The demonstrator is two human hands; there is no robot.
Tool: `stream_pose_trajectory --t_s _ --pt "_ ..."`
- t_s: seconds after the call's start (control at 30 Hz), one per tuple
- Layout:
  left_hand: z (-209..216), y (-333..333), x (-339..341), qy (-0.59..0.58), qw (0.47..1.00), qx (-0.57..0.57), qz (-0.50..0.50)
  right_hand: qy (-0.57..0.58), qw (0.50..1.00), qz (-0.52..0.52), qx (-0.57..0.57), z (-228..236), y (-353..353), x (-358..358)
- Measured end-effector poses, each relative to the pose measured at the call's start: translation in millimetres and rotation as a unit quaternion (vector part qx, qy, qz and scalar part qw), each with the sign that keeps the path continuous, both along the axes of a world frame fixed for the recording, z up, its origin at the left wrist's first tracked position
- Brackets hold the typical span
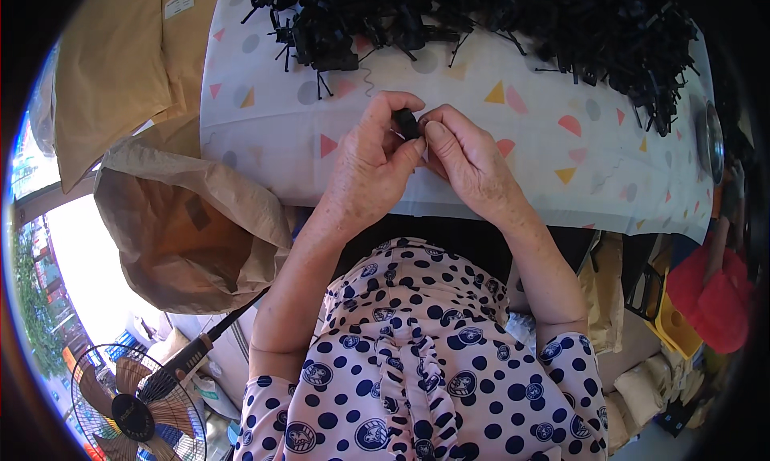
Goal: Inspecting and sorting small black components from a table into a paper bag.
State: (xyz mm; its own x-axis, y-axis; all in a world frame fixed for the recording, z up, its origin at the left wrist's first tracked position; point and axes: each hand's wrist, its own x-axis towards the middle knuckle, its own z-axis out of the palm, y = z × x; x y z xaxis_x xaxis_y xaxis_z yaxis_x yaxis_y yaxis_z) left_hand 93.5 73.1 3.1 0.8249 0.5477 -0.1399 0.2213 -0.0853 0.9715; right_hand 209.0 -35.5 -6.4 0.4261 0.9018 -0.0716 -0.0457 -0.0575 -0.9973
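Note:
A small black plastic part (407, 124) is held between both hands, just above the near part of the table. My left hand (375, 152) grips it with thumb and fingers on its left side. My right hand (465, 152) pinches at its right side, thumb against the bent forefinger; the fingertips hide whatever they hold there. Beyond the hands lies a big heap of similar black plastic parts (481, 28), many with thin stems sticking out.
A patterned white tablecloth (529, 188) covers the table. At the left stands an opened brown paper sack (192, 220), with larger paper sacks (112, 68) behind. A fan (136, 413) is at lower left. Red cloth (714, 297) and a yellow container (674, 325) are at right.

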Motion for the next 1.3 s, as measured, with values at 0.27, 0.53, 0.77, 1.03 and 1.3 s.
stream_pose_trajectory --t_s 0.27,0.53,0.77,1.03,1.3 --pt "14 0 -1 0.041 0.999 0.017 -0.013 -0.082 0.996 0.008 -0.024 6 2 -7" --pt "12 -2 2 0.033 0.96 0.278 -0.015 -0.089 0.994 -0.056 0.002 -4 9 -15" --pt "12 1 5 -0.138 0.986 -0.022 0.086 0.066 0.995 -0.068 0.023 4 4 -3" --pt "15 1 0 -0.148 0.921 -0.353 0.075 0.166 0.98 -0.045 0.096 -5 -3 3" --pt "12 2 -7 -0.11 0.906 -0.396 -0.099 0.28 0.954 0.095 0.046 -2 -10 22"
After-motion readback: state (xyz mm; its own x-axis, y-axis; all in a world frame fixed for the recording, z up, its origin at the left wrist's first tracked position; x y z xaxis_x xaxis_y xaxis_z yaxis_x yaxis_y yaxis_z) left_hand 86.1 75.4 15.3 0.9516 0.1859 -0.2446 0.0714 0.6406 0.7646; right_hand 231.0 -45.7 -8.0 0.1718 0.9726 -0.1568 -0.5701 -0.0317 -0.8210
